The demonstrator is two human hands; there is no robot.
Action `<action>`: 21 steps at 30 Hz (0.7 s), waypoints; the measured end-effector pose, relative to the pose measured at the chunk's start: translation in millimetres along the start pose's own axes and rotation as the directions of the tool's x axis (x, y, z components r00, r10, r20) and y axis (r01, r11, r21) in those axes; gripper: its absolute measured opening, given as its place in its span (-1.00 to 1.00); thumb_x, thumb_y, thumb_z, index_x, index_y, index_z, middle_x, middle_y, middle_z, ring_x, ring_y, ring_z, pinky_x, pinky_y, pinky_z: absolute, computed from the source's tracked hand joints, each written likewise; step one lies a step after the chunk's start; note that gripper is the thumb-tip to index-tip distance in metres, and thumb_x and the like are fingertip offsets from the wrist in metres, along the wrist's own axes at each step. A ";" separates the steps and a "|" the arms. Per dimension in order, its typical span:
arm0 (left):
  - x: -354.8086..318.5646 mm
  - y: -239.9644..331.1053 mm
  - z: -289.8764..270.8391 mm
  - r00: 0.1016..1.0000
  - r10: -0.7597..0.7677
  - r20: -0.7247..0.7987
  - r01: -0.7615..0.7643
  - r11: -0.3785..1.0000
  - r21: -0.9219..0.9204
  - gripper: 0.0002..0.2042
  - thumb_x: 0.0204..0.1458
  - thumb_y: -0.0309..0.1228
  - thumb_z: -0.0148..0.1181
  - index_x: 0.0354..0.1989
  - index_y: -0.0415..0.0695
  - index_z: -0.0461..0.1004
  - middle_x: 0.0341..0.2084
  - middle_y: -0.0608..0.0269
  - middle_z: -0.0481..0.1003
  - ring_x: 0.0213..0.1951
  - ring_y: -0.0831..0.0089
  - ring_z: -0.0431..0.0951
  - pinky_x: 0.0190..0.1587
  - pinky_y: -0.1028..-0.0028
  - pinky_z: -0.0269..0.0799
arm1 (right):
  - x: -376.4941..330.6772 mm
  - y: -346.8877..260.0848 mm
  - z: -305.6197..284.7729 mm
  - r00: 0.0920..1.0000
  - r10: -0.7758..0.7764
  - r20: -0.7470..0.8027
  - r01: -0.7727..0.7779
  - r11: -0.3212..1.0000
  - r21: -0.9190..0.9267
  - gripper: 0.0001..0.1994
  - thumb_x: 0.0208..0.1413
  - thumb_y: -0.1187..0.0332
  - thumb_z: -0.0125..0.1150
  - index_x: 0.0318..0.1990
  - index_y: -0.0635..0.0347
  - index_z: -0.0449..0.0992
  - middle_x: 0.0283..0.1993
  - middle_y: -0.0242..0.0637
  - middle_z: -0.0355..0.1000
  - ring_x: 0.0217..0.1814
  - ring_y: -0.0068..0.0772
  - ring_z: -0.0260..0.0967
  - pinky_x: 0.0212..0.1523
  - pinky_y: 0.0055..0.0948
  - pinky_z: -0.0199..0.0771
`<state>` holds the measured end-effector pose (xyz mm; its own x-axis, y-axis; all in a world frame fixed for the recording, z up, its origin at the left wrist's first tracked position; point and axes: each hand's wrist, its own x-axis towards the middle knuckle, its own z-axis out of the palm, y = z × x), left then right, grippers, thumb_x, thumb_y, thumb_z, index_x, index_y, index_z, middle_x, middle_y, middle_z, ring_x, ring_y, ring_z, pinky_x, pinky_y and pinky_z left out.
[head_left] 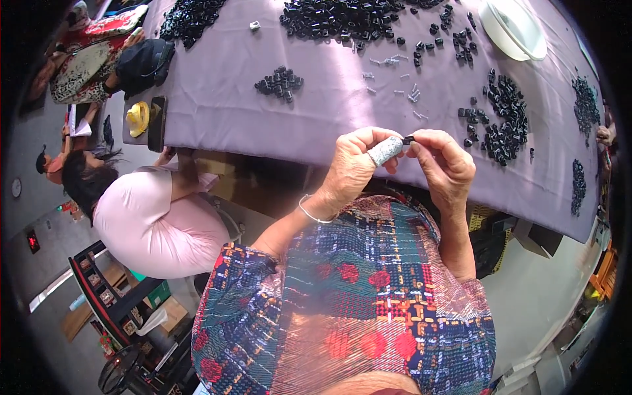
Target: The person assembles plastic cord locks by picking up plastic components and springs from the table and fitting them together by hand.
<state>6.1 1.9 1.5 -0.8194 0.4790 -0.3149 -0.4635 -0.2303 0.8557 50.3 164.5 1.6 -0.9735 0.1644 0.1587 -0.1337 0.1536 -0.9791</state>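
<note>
Over the near edge of the table, my left hand [355, 164] and my right hand [447, 163] meet fingertip to fingertip. Both are closed in a pinch on one small black plastic part [408, 140], most of it hidden by the fingers. A grey-white speckled finger cover [386, 151] wraps one digit of the left hand, and a pale bracelet [313, 209] rings that wrist. Beyond the hands lie loose small metal springs [413, 93]. Right of them spreads a pile of black parts [503, 118]; a smaller heap of black parts [280, 83] is to the left.
Purple-grey cloth covers the table [322, 118]. At its far side are a large black heap [339, 20] and a white basin [517, 29]. A phone [157, 124] and a yellow object [137, 118] sit at the left corner, beside a seated person in pink [155, 224].
</note>
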 end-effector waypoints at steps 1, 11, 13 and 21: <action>-0.3 -0.3 -1.7 0.999 -0.036 0.010 0.036 0.998 -0.057 -0.82 0.10 -0.42 0.18 -0.21 -0.29 0.49 -0.41 0.19 0.55 -0.43 0.55 0.49 -0.34 0.57 0.44 | -0.4 -0.8 -0.2 1.000 0.002 0.001 -0.002 1.000 0.002 -0.84 0.03 0.67 0.19 -0.19 0.42 0.48 -0.27 -0.29 0.46 -0.27 -0.56 0.44 -0.20 -0.61 0.46; -1.7 -6.3 -4.3 0.990 -0.140 0.018 0.141 0.970 -0.200 -0.86 0.07 -0.44 0.21 -0.26 -0.25 0.53 -0.40 0.21 0.57 -0.46 0.64 0.47 -0.39 0.62 0.43 | -3.0 0.7 -0.2 0.999 0.027 0.020 -0.027 1.000 0.009 -0.84 0.04 0.68 0.17 -0.19 0.43 0.47 -0.29 -0.30 0.45 -0.28 -0.58 0.42 -0.22 -0.62 0.46; -2.7 -6.3 -3.3 0.989 -0.148 0.010 0.147 0.970 -0.194 -0.86 0.07 -0.43 0.20 -0.26 -0.25 0.53 -0.40 0.21 0.57 -0.46 0.64 0.47 -0.39 0.62 0.43 | -2.9 -0.5 -1.1 0.997 0.059 0.044 -0.061 0.997 0.040 -0.84 0.04 0.67 0.17 -0.19 0.42 0.47 -0.29 -0.31 0.45 -0.28 -0.59 0.42 -0.22 -0.62 0.45; -2.9 -15.5 -5.6 0.981 -0.188 0.038 0.191 0.928 -0.320 -0.80 0.10 -0.44 0.15 -0.17 -0.31 0.45 -0.33 0.16 0.52 -0.38 0.52 0.49 -0.31 0.53 0.44 | -3.5 10.5 0.9 0.995 0.073 0.064 -0.073 0.997 -0.004 -0.76 0.01 0.67 0.20 -0.13 0.39 0.44 -0.24 -0.33 0.42 -0.25 -0.60 0.40 -0.18 -0.62 0.42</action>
<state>13.8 -0.7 -13.2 -0.7039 0.5456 -0.4547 -0.6943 -0.3938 0.6024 52.2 164.6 -9.3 -0.9906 0.1122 0.0786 -0.0620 0.1448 -0.9875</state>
